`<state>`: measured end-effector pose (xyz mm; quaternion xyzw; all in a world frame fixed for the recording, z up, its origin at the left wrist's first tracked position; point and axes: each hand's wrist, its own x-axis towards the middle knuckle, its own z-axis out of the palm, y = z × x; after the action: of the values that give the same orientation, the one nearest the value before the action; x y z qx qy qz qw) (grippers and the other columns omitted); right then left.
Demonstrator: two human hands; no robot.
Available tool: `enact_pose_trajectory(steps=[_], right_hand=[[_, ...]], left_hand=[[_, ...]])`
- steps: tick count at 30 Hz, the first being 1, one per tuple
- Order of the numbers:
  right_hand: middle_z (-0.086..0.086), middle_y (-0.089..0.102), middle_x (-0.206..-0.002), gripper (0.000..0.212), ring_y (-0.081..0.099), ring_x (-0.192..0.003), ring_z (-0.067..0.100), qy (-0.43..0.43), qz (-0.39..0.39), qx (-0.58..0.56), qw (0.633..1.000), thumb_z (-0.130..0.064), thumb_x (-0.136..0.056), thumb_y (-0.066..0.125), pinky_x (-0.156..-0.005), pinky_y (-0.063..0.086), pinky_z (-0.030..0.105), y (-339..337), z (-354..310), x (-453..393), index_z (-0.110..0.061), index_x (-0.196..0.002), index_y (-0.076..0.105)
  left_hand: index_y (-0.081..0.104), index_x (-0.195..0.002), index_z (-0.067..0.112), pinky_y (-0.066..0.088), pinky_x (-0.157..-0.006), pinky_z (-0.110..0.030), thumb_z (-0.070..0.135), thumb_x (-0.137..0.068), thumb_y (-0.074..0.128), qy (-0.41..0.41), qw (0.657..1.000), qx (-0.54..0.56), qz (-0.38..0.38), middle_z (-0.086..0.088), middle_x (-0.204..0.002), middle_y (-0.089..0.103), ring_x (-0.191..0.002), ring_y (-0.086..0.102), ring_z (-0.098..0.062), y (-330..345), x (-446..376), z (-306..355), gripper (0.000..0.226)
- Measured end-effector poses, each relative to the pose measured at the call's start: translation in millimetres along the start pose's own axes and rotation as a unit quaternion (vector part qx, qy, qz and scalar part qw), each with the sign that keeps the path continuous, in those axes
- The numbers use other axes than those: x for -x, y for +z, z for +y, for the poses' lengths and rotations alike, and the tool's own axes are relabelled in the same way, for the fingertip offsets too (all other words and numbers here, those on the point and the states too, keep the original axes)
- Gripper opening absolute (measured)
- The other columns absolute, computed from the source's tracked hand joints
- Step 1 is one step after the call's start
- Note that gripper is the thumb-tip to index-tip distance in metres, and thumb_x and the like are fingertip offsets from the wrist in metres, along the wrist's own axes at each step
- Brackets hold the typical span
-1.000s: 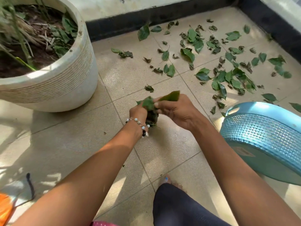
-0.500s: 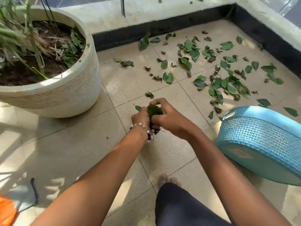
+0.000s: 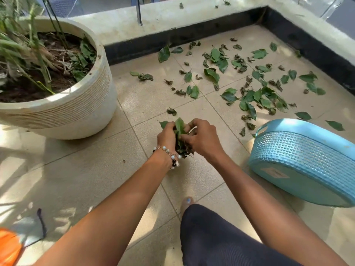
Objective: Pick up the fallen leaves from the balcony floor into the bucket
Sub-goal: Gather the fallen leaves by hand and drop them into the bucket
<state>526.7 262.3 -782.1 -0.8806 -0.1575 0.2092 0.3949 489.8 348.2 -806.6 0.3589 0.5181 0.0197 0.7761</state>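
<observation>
Leaves [image 3: 247, 87] lie scattered over the tiled balcony floor [image 3: 99, 169], mostly twd the far right corner by the black skirting. Left hand [image 3: 166, 138] w/ bead bracelet [image 3: 169, 153] and right hand [image 3: 201, 140] both clasp one bunch of leaves [image 3: 180, 134] betw. them, above mid-floor. Blue bucket [image 3: 307, 162] sits tipped at right edge; cream planter [image 3: 80, 110] at left.

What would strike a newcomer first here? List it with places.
First, the two hands, left hand and right hand, pressed together at the centre around a bunch of leaves. Next, the scattered leaves on the tiled floor toward the far right corner. Then the blue bucket tipped at the right, and the big white plant pot on the left.
</observation>
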Motion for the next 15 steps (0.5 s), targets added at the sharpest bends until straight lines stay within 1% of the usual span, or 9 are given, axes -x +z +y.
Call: enact_pose_trajectory(steps=[1, 3, 5, 6, 7, 9, 11, 13, 15], right_hand=[[-0.007, 0.061, -0.070, 0.013, 0.062, -0.063, 0.014, -0.012, 0.005, 0.025, 1.000, -0.003, -0.076, 0.073, -0.058, 0.051, 0.024, 1.4, 1.0, 1.7, -0.007, -0.080, 0.062], [-0.005, 0.062, -0.073, 0.013, 0.059, -0.066, 0.014, -0.037, 0.002, 0.072, 0.997, 0.001, -0.074, 0.068, -0.061, 0.049, 0.025, 4.7, 0.3, 3.2, -0.010, -0.072, 0.061], [0.001, 0.062, -0.068, 0.010, 0.057, -0.063, 0.018, -0.051, 0.000, 0.093, 0.994, 0.002, -0.073, 0.064, -0.058, 0.047, 0.027, 8.4, -2.6, 0.9, -0.008, -0.071, 0.063], [0.003, 0.062, -0.068, 0.010, 0.057, -0.062, 0.017, -0.048, 0.005, 0.084, 0.995, 0.002, -0.074, 0.063, -0.056, 0.046, 0.026, 10.0, -4.4, -1.2, -0.007, -0.074, 0.066], [0.005, 0.065, -0.072, 0.011, 0.059, -0.063, 0.016, -0.038, 0.013, 0.061, 0.997, 0.002, -0.076, 0.062, -0.055, 0.047, 0.022, 11.3, -6.4, -3.1, -0.006, -0.079, 0.068], [0.008, 0.069, -0.080, 0.014, 0.065, -0.071, 0.016, -0.028, 0.017, 0.006, 0.999, 0.001, -0.079, 0.061, -0.061, 0.054, 0.022, 11.7, -11.1, -4.9, -0.005, -0.088, 0.070], [0.006, 0.070, -0.084, 0.014, 0.067, -0.078, 0.016, -0.050, -0.008, -0.014, 0.999, 0.000, -0.081, 0.063, -0.071, 0.057, 0.025, 11.3, -16.5, -9.0, -0.006, -0.091, 0.071], [0.002, 0.071, -0.083, 0.009, 0.067, -0.078, 0.013, -0.081, -0.016, -0.010, 0.997, -0.004, -0.081, 0.070, -0.073, 0.056, 0.023, 8.4, -22.3, -14.4, -0.009, -0.089, 0.072], [-0.003, 0.070, -0.080, 0.004, 0.064, -0.073, 0.006, -0.099, 0.015, -0.005, 0.995, -0.009, -0.082, 0.074, -0.069, 0.052, 0.014, 5.3, -26.1, -31.3, -0.010, -0.087, 0.073]], left_hand=[[0.077, -0.079, 0.012, 0.055, -0.089, -0.050, 0.041, -0.073, 0.061, -0.004, 1.000, 0.003, -0.006, -0.013, -0.091, 0.074, -0.094, 0.071, -0.034, 0.5, -3.2, -3.0, 0.033], [0.074, -0.073, 0.013, 0.055, -0.089, -0.048, 0.046, -0.070, 0.064, -0.015, 1.000, -0.003, 0.005, -0.012, -0.085, 0.073, -0.087, 0.070, -0.032, 3.6, -0.4, -3.4, 0.035], [0.066, -0.076, 0.010, 0.056, -0.076, -0.036, 0.044, -0.083, 0.065, -0.011, 0.999, -0.014, 0.039, -0.011, -0.079, 0.069, -0.074, 0.066, -0.026, 6.4, 7.1, 0.0, 0.035], [0.062, -0.079, 0.007, 0.053, -0.069, -0.032, 0.040, -0.087, 0.064, -0.003, 0.998, -0.018, 0.056, -0.009, -0.076, 0.066, -0.069, 0.063, -0.023, 7.1, 7.3, 1.3, 0.034], [0.061, -0.083, 0.006, 0.051, -0.066, -0.031, 0.036, -0.088, 0.065, 0.001, 0.997, -0.020, 0.073, -0.008, -0.075, 0.064, -0.066, 0.062, -0.022, 6.7, 5.2, 1.7, 0.031], [0.061, -0.090, 0.004, 0.053, -0.067, -0.033, 0.029, -0.087, 0.066, 0.000, 0.995, -0.013, 0.099, -0.009, -0.075, 0.064, -0.064, 0.062, -0.022, 4.1, 0.0, 4.0, 0.025], [0.059, -0.085, 0.004, 0.058, -0.068, -0.037, 0.022, -0.087, 0.066, 0.003, 0.993, 0.012, 0.120, -0.010, -0.072, 0.063, -0.060, 0.062, -0.023, 0.9, -4.9, 8.6, 0.019], [0.056, -0.080, 0.004, 0.058, -0.064, -0.037, 0.016, -0.086, 0.065, 0.012, 0.991, 0.023, 0.133, -0.010, -0.067, 0.062, -0.055, 0.061, -0.023, -1.7, -11.5, 9.4, 0.016], [0.051, -0.075, 0.006, 0.053, -0.051, -0.027, 0.018, -0.087, 0.064, 0.027, 0.988, 0.011, 0.152, -0.008, -0.063, 0.059, -0.051, 0.057, -0.021, -5.5, -19.8, 13.0, 0.021]])
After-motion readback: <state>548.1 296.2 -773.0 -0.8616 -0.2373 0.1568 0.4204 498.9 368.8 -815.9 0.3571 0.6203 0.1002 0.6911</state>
